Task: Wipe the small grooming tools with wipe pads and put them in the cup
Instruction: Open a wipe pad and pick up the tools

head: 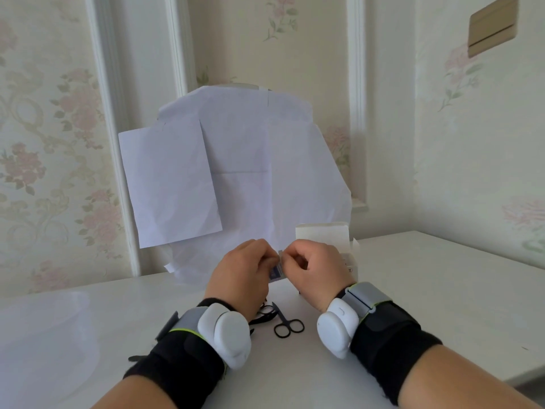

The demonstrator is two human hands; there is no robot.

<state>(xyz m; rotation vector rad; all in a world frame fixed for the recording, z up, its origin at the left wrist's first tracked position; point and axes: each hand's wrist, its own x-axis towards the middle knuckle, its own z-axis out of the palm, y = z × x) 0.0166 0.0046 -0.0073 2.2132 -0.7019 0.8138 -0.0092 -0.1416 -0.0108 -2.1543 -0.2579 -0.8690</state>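
Presently a small wipe-pad sachet (277,268) is pinched between the left hand (241,273) and the right hand (317,270), both closed on its top edge, apparently to be torn open. A clean tear is best got by gripping close together and pulling in opposite directions. Black scissors (287,324) and other dark tools lie at six o'clock, just below the hands; an open white box (324,234) stands at one o'clock. A clear cup (44,326), faintly seen, sits well off at eight o'clock.

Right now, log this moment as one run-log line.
stage: opening wipe packet | left hand + right hand: both pinching wipe packet | scissors: on table, unwiped | box: behind hands
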